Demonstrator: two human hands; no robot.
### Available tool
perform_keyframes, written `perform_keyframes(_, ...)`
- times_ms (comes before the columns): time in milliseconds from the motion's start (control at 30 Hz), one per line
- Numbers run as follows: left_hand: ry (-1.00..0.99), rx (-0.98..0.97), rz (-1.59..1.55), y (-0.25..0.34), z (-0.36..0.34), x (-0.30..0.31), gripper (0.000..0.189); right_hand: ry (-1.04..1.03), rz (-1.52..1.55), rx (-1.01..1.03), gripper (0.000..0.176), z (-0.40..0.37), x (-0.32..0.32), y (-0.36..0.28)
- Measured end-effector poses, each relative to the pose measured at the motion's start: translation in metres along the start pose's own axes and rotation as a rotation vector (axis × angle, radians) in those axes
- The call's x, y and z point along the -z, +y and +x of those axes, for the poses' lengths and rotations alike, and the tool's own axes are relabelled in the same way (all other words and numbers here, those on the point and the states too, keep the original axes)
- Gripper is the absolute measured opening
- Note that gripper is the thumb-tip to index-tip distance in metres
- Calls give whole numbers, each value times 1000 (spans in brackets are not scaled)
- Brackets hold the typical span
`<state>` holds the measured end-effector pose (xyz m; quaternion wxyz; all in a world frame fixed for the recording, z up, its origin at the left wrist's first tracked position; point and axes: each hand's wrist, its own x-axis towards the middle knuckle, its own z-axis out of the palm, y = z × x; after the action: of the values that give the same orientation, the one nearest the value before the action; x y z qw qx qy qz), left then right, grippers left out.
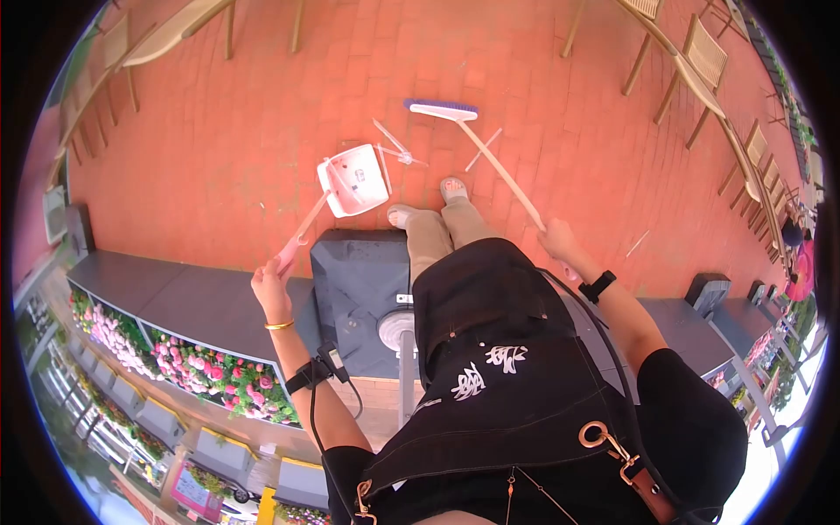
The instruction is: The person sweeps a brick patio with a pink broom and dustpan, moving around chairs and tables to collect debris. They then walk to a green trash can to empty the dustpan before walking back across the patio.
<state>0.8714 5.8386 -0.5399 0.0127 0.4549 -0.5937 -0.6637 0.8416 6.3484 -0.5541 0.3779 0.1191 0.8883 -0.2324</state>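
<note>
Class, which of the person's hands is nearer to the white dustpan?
Left. The left hand grips the dustpan by its pink handle; the right hand is farther off, beyond the legs, holding the broom.

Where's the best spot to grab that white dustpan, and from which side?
Probably the top end of its long pink handle, coming from the person's side. The dustpan sits low by the brick floor, handle slanting back up toward the body; the left hand is wrapped round that end, while the right hand holds the broom.
</note>
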Motion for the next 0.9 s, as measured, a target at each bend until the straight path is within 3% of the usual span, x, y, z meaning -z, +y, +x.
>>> perform_keyframes(100,26,5,-34,-13,-2,-5,19,63,-190,63,20,11,-25,-28)
perform_keyframes(167,93,5,-156,-17,-9,-16,17,-128,-89,-93,20,13,-40,-56)
perform_keyframes(300,80,14,-266,-26,-22,-9,17,-286,28,-47,22,-1,-44,-74)
perform_keyframes(367,103,23,-281,-21,-34,-1,17,-363,339,-55,25,3,-41,-63)
perform_keyframes(400,115,30,-292,-17,-41,4,17,-369,334,-56,25,5,-41,-59)
perform_keyframes(467,136,9,-293,-9,-53,10,17,-215,86,84,21,5,-40,-53)
perform_keyframes(567,171,-20,-283,1,-65,20,16,-110,54,57,20,-5,-24,-82)
perform_keyframes(767,171,-31,-198,-11,-54,34,17,-82,40,-109,27,22,-29,-82)
perform_keyframes(900,153,-32,-118,-25,-34,21,15,-137,45,-160,22,13,-44,-104)
